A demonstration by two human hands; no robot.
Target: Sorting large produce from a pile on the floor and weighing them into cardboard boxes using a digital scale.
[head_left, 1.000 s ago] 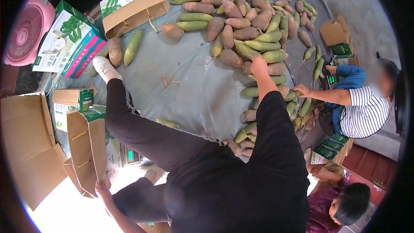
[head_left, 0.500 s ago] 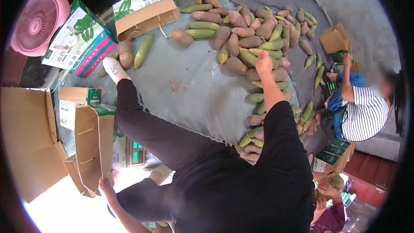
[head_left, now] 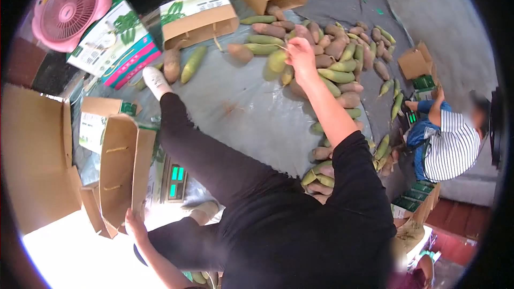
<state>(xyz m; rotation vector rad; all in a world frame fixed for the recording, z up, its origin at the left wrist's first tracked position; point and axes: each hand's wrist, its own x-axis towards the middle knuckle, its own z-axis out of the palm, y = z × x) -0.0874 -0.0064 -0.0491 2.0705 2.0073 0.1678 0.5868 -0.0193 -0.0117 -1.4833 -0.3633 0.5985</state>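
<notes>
My right hand is closed at the near-left side of the radish pile, fingertips pinched together. A blurred green radish hangs against those fingers, and a thin pale root sticks out of the pinch. Green and reddish-brown radishes lie heaped under and beyond that hand. Down at the left, my left hand grips the lower edge of a tall open carton with yellow cord handles; its fingertips are partly hidden by the cardboard.
A scale with a lit green display sits beside the carton. Other gift cartons and a pink fan stand at the far left. At the right, a person in a striped shirt sits near more boxes. Grey sheeting covers the floor.
My right hand has come left off the heap, with a green radish now at its fingers. My left hand stays on the carton. The whole view has shifted slightly.
</notes>
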